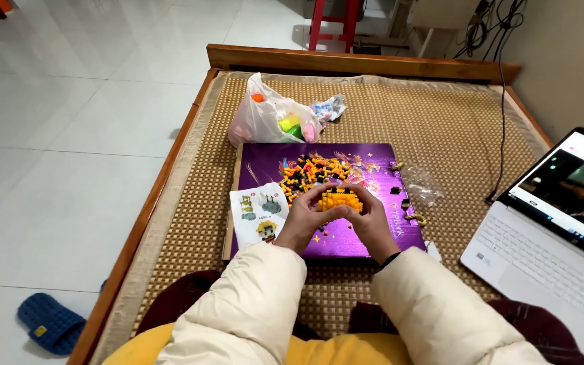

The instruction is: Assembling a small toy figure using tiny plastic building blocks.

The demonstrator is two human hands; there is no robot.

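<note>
My left hand (303,220) and my right hand (372,222) meet over a purple box lid (353,162) and together grip a small yellow block model (339,200) between the fingertips. Just beyond the hands, a pile of loose orange, yellow and black small bricks (307,172) lies on the lid. A white instruction leaflet (258,213) with coloured pictures rests at the lid's left edge, beside my left hand. Both arms wear cream padded sleeves.
A white plastic bag (268,118) with coloured pieces sits behind the lid on the woven mat (441,122). An open white laptop (549,230) stands at the right, a black cable (503,135) running past it. A clear empty bag (422,186) and a few loose bricks lie right of the lid. A blue slipper (50,323) lies on the floor.
</note>
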